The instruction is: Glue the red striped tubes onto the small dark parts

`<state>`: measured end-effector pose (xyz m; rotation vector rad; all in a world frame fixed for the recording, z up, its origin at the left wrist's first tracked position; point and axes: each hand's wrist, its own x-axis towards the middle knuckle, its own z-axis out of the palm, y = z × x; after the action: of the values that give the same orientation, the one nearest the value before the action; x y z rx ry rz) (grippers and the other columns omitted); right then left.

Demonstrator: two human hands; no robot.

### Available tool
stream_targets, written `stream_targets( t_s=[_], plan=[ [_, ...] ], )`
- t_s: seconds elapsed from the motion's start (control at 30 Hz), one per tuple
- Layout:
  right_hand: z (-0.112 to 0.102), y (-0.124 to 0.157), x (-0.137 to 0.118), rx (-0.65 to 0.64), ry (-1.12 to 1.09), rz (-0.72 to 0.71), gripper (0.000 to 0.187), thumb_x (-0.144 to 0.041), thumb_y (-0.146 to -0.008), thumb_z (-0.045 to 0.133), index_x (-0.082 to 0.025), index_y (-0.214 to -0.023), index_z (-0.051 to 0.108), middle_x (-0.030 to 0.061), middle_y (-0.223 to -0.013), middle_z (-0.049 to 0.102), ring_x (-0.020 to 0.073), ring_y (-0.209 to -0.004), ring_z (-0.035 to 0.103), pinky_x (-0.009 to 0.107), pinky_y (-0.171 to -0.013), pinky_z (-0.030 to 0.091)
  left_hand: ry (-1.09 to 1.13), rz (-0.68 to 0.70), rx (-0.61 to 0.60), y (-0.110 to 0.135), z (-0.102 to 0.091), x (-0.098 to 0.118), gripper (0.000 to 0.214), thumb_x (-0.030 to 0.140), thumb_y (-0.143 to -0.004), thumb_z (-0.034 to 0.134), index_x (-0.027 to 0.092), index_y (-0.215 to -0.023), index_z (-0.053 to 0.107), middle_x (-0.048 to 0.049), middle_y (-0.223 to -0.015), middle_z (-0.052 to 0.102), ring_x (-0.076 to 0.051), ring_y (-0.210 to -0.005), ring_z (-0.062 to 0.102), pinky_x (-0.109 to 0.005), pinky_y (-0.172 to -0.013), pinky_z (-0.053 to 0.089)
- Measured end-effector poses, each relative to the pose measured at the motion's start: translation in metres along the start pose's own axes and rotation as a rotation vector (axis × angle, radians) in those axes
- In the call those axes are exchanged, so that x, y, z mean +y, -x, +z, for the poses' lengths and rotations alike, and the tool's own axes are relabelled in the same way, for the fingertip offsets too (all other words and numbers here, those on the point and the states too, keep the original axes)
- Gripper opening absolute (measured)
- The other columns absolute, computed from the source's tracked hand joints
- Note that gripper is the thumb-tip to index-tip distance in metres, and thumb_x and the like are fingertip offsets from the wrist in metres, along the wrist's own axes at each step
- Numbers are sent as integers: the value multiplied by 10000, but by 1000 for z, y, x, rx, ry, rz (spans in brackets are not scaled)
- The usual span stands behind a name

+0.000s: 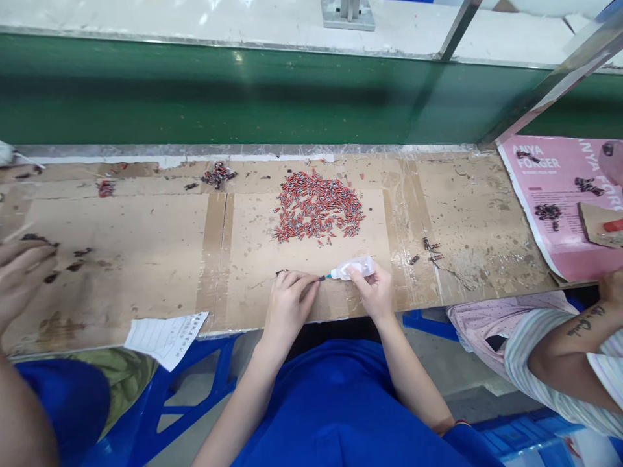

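My right hand (377, 290) is closed around a small translucent squeeze bottle (357, 266), held almost level with its thin blue-green tip pointing left. Facing it, my left hand (291, 295) pinches a small dark part (322, 278) between thumb and finger, right at the bottle's tip. Whether tip and part touch is too small to tell. Another dark piece (281, 272) shows by the left knuckles; I cannot tell if it is held. Beyond both hands, a wide pile of small red-and-dark parts (318, 206) is spread on the cardboard-covered table (253, 250).
At left a co-worker's hand (24, 269) is over the table near dark parts. A handwritten paper (167, 334) overhangs the front edge. At right lie a few parts (431, 246), a pink sheet (528, 194) and another co-worker's tattooed arm (579, 337). A green panel (219, 94) borders the back.
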<state>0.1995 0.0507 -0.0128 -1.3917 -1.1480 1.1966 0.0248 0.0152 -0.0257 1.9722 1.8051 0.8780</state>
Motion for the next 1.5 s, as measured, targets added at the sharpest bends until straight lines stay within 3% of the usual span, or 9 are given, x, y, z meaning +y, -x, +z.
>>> stream_targets(
  t_s=[0.53, 0.7, 0.83, 1.0, 1.1, 1.23, 1.37, 1.5],
  plan=[
    [0, -2, -3, 19, -24, -4, 177, -366, -727, 668, -192, -704, 645, 13, -673, 684, 183, -644, 632, 291, -604, 511, -11, -19, 18, 1, 0, 4, 182, 273, -900, 551, 228, -865, 723, -50, -826, 708, -213, -800, 594, -356, -743, 497],
    [-4, -4, 2, 131, -142, -29, 192, -376, -725, 682, -185, -736, 656, 12, -685, 690, 168, -604, 627, 293, -587, 513, 10, -12, -4, 1, -1, 1, 175, 280, -894, 555, 222, -877, 720, -49, -843, 716, -208, -796, 606, -351, -750, 499],
    [-8, -6, 5, 211, -247, -51, 275, -381, -676, 742, -196, -855, 645, 33, -806, 731, 192, -669, 680, 318, -625, 540, 69, -40, -81, -7, -8, -2, 186, 296, -855, 611, 218, -1001, 696, -38, -846, 715, -212, -836, 634, -351, -789, 508],
    [-7, -10, 7, 186, -99, -161, 374, -286, -602, 806, -233, -852, 533, 37, -845, 741, 232, -830, 718, 367, -773, 557, 73, -40, -52, -39, -14, -4, 198, 324, -870, 588, 203, -989, 689, -71, -950, 710, -241, -922, 623, -387, -857, 491],
    [-5, -12, 12, 155, -1, -182, 384, -270, -636, 777, -245, -896, 496, 51, -926, 740, 234, -927, 715, 386, -859, 543, -7, -10, -41, -62, -6, -5, 196, 273, -901, 526, 208, -938, 707, -75, -942, 701, -249, -918, 589, -399, -863, 473],
    [-9, -10, 19, 154, 106, -182, 446, -287, -639, 781, -242, -984, 501, 66, -972, 727, 235, -959, 711, 375, -861, 549, -77, 23, -70, -83, 8, -9, 205, 166, -862, 534, 213, -867, 734, -83, -875, 672, -262, -888, 543, -411, -843, 467],
    [-18, -4, 20, 166, 264, -238, 428, -309, -681, 775, -222, -1028, 540, 93, -998, 732, 253, -965, 709, 409, -878, 550, -80, 36, -60, -88, 11, -13, 172, 137, -821, 565, 196, -752, 711, -95, -865, 657, -278, -911, 531, -422, -842, 467],
    [-23, 8, 16, 283, 368, -415, 636, -309, -679, 807, -202, -1223, 495, 134, -1103, 709, 283, -1071, 667, 472, -931, 526, 100, 28, -103, -77, -3, -4, 130, 165, -828, 576, 192, -780, 694, -68, -862, 694, -235, -856, 578, -378, -811, 487]
  ],
)
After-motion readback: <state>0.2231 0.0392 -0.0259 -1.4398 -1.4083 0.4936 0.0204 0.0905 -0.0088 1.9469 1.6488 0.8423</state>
